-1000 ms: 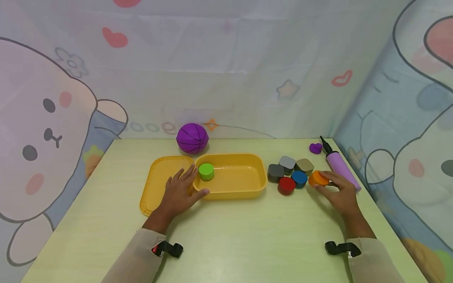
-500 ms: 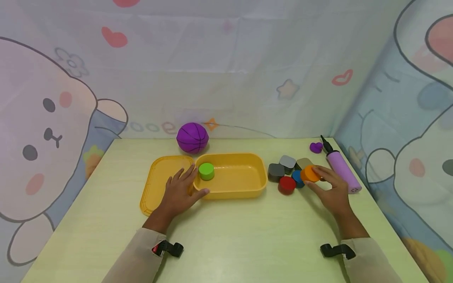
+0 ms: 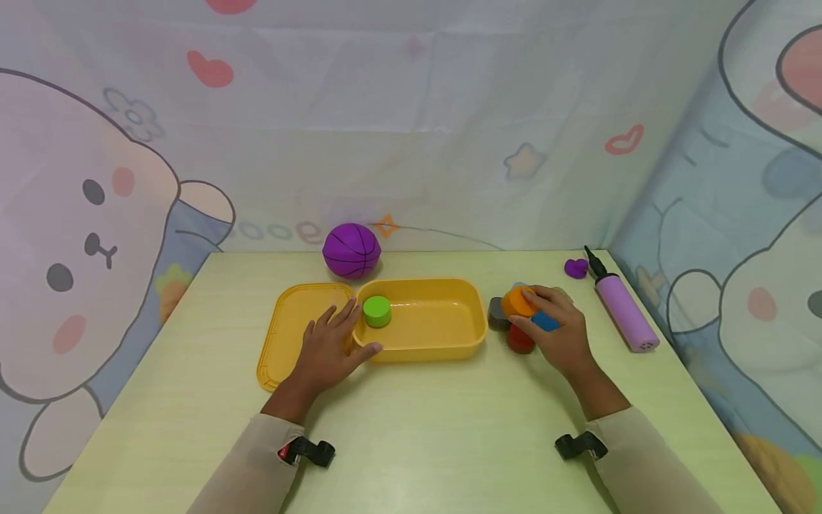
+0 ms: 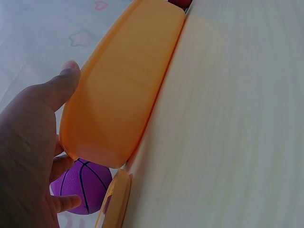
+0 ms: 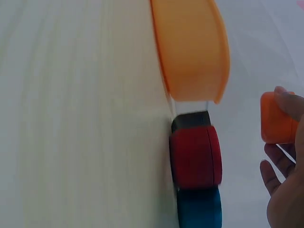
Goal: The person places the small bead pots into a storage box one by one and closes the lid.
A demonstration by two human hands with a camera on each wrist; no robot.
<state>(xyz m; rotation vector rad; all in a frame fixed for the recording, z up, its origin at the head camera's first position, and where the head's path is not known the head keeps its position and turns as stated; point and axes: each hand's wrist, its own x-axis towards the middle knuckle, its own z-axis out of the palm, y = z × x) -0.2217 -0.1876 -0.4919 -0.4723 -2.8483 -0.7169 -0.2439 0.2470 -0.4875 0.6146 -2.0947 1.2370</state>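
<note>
In the head view a yellow rectangular box [image 3: 437, 353] lies on the table with a green round block [image 3: 377, 312] inside its left end. My left hand [image 3: 327, 350] rests against that end, fingers spread; in the left wrist view its thumb touches the rim. My right hand [image 3: 561, 332] pinches an orange round block [image 3: 516, 301], held up over the other blocks and right of the box. Under it sit a red round block [image 3: 521, 341], a blue block [image 3: 546, 320] and a dark grey block [image 3: 498, 314]. The hand and orange block largely cover the lighter blocks behind.
A yellow lid [image 3: 282, 343] lies left of the box, partly under my left hand. Behind stands a purple basketball-patterned ball [image 3: 351, 251]. At the right lie a lilac hand pump [image 3: 626, 313] and a small purple heart-shaped piece [image 3: 576, 268]. Printed cloth hangs behind the table.
My right hand has carried the orange block leftward, from the right side of the block group to above it, towards the box. My left hand has stayed at the box's left end.
</note>
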